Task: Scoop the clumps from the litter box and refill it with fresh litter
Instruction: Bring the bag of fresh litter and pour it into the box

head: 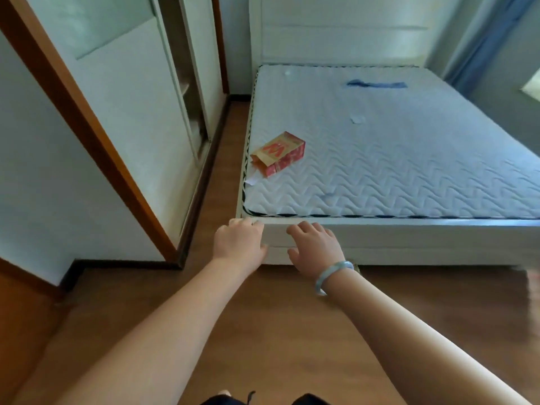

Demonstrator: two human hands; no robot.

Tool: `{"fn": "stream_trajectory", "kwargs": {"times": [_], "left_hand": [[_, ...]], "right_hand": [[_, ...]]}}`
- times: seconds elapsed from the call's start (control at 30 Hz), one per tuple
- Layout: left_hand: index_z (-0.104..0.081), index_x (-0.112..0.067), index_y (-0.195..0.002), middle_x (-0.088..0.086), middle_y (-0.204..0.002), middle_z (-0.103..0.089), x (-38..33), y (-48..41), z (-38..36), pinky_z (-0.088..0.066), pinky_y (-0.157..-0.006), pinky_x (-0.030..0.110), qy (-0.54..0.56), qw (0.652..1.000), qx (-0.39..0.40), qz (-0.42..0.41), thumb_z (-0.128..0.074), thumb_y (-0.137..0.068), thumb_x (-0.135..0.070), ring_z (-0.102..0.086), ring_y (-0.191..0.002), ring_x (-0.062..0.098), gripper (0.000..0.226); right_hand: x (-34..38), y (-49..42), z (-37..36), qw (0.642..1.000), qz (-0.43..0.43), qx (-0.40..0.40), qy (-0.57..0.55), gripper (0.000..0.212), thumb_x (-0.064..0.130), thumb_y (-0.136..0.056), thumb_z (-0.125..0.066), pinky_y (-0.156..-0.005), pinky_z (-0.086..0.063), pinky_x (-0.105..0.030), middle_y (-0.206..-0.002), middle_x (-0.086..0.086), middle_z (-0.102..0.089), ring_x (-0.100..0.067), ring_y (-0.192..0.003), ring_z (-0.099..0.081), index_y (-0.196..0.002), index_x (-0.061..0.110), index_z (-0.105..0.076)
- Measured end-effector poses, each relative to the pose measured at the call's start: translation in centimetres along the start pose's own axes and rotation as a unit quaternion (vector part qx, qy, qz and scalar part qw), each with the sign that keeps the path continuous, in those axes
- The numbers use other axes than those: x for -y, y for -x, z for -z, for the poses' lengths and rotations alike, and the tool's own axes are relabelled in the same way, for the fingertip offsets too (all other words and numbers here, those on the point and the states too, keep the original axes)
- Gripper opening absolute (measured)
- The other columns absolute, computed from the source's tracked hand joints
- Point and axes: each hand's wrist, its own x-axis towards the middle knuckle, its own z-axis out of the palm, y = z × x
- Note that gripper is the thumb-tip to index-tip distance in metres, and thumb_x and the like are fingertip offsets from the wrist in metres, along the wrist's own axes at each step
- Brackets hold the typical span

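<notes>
Head view of a bedroom: brown wood floor [263, 323], white wardrobe [131, 106] on the left, blue curtain [482, 33] on the right. The left hand [238, 241] and right hand [317, 247] reach to the near corner of the white bed frame [423, 241], fingers loosely spread and holding nothing. A red paper bag [277, 154] lies on the bare quilted mattress [409, 159]. Where the litter box is cannot be told.

Both arms are stretched forward over a brown wooden floor [263, 331], and the left hand [238, 241] and the right hand [317, 245] are held with loosely spread fingers at the near corner of a white bed frame [409, 238]; contact cannot be judged. A pale green bracelet [333, 274] is worn on the right wrist. A red and tan paper bag [277, 154] is laid on its side near the left edge of the bare quilted mattress [380, 159].
</notes>
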Motion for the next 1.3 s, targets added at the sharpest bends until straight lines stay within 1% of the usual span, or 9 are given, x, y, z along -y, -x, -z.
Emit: {"fn": "stream_trajectory", "kwargs": {"times": [0.1,0.3,0.53,0.63,0.73,0.87,0.97,1.1,1.3], "left_hand": [[-0.051,-0.021,-0.123,0.001,-0.119,-0.057,-2.8,-3.3,-0.7,-0.043,-0.082,0.035,-0.006,0.999,0.02,-0.039,-0.05,-0.09,-0.047,-0.052,-0.111,0.022,0.042],[-0.052,-0.02,-0.122,0.001,-0.118,-0.057,-8.0,-10.5,-1.5,-0.043,-0.081,0.034,0.005,0.991,0.034,-0.128,-0.05,-0.09,-0.045,-0.053,-0.11,0.022,0.04],[-0.052,-0.021,-0.122,0.001,-0.118,-0.057,-12.9,-19.5,-3.4,-0.043,-0.079,0.034,0.011,0.969,0.06,-0.24,-0.049,-0.09,-0.044,-0.053,-0.109,0.023,0.04],[-0.051,-0.02,-0.12,0.002,-0.118,-0.056,-15.0,-22.6,-4.7,-0.044,-0.077,0.034,0.001,0.958,0.069,-0.279,-0.048,-0.09,-0.045,-0.053,-0.108,0.023,0.039],[-0.05,-0.019,-0.123,0.001,-0.119,-0.055,-17.3,-25.1,-6.2,-0.043,-0.077,0.034,-0.009,0.95,0.088,-0.3,-0.047,-0.091,-0.046,-0.053,-0.109,0.023,0.041],[-0.05,-0.019,-0.122,0.002,-0.118,-0.056,-20.4,-27.7,-8.6,-0.045,-0.079,0.036,-0.005,0.942,0.105,-0.318,-0.047,-0.091,-0.046,-0.053,-0.108,0.023,0.041],[-0.051,-0.019,-0.121,0.002,-0.116,-0.056,-22.8,-29.6,-10.6,-0.045,-0.079,0.036,0.003,0.943,0.104,-0.315,-0.047,-0.091,-0.046,-0.053,-0.108,0.023,0.04],[-0.05,-0.021,-0.12,0.0,-0.117,-0.055,-25.9,-31.6,-13.9,-0.042,-0.076,0.033,0.001,0.95,0.104,-0.294,-0.047,-0.091,-0.046,-0.053,-0.107,0.022,0.039],[-0.047,-0.021,-0.121,0.0,-0.119,-0.052,-29.6,-33.7,-20.7,-0.041,-0.076,0.032,0.02,0.96,0.132,-0.248,-0.047,-0.091,-0.046,-0.052,-0.108,0.021,0.038]], "right_hand": [[-3.5,0.1,0.0,0.999,-0.052,-0.004,-0.002,0.04,0.029,-0.09,-0.05,-0.096,-0.036,-0.034,-0.128,-0.002,-0.05,-0.024,-0.119,-0.044,-0.129,0.021,-0.045],[-10.4,-1.3,-0.2,0.987,-0.158,-0.005,-0.013,0.04,0.03,-0.09,-0.049,-0.094,-0.037,-0.033,-0.128,-0.001,-0.049,-0.023,-0.117,-0.044,-0.129,0.022,-0.043],[-16.5,-4.8,-1.3,0.959,-0.276,-0.036,-0.051,0.039,0.034,-0.091,-0.049,-0.093,-0.042,-0.034,-0.125,-0.001,-0.051,-0.022,-0.113,-0.047,-0.129,0.024,-0.045],[-18.8,-5.8,-2.0,0.942,-0.326,-0.041,-0.068,0.039,0.037,-0.091,-0.05,-0.09,-0.044,-0.034,-0.125,-0.001,-0.051,-0.022,-0.111,-0.048,-0.127,0.025,-0.046],[-21.3,-6.5,-2.6,0.929,-0.359,-0.031,-0.083,0.039,0.035,-0.09,-0.05,-0.088,-0.044,-0.033,-0.126,-0.001,-0.051,-0.023,-0.11,-0.048,-0.128,0.025,-0.046],[-24.9,-7.2,-3.4,0.917,-0.385,-0.024,-0.097,0.041,0.032,-0.09,-0.05,-0.087,-0.043,-0.033,-0.128,-0.002,-0.05,-0.024,-0.111,-0.048,-0.129,0.025,-0.046],[-28.5,-7.8,-4.4,0.915,-0.39,-0.022,-0.103,0.042,0.033,-0.09,-0.05,-0.089,-0.043,-0.033,-0.131,-0.001,-0.049,-0.023,-0.113,-0.048,-0.13,0.025,-0.045],[-33.4,-8.7,-6.4,0.922,-0.375,-0.023,-0.093,0.041,0.033,-0.091,-0.05,-0.092,-0.041,-0.031,-0.131,-0.001,-0.049,-0.021,-0.116,-0.047,-0.131,0.025,-0.046],[-39.4,-9.8,-11.5,0.936,-0.34,0.003,-0.087,0.04,0.029,-0.089,-0.053,-0.099,-0.038,-0.036,-0.13,-0.004,-0.051,-0.025,-0.12,-0.045,-0.128,0.021,-0.05]]}}
